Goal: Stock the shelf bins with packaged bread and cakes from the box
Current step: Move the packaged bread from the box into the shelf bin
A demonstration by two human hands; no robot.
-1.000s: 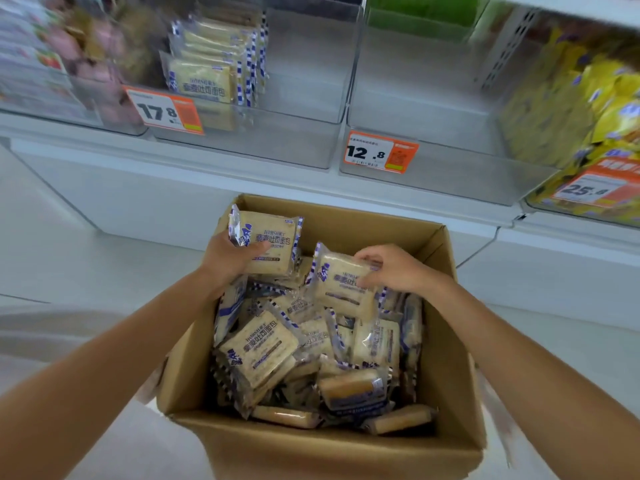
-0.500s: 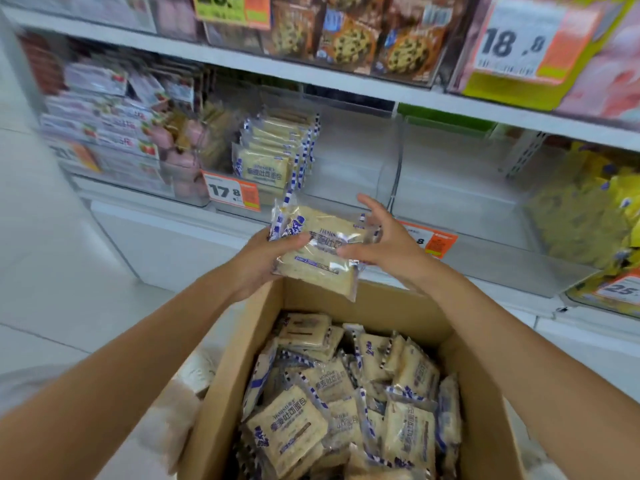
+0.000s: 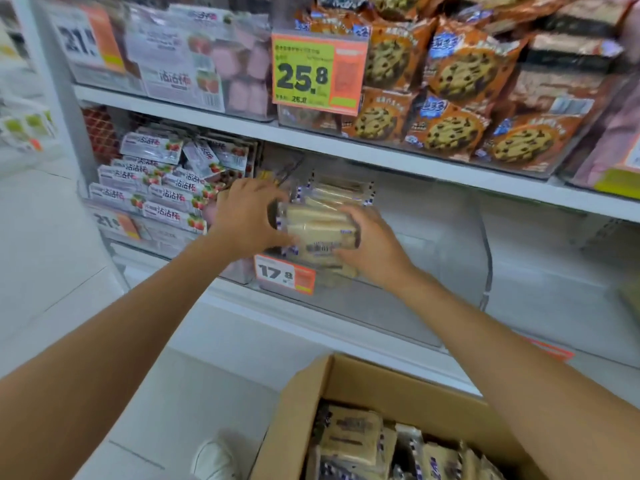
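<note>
a: where's the bread?
b: bread packets [image 3: 317, 226] stacked, over the clear bin [image 3: 381, 306] front. left hand [image 3: 247, 216] and right hand [image 3: 372, 247] clamp the ends, fingers curled round.
a: why both?
b: likely keeps the stack square going in.

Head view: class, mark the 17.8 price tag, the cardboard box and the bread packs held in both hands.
17.8 price tag [image 3: 277, 273], head view, on the printed digits.
Box [image 3: 398, 393], head view, on its bare inner back wall.
Bread packs [image 3: 318, 230], head view, on the middle of the front wrapper.
</note>
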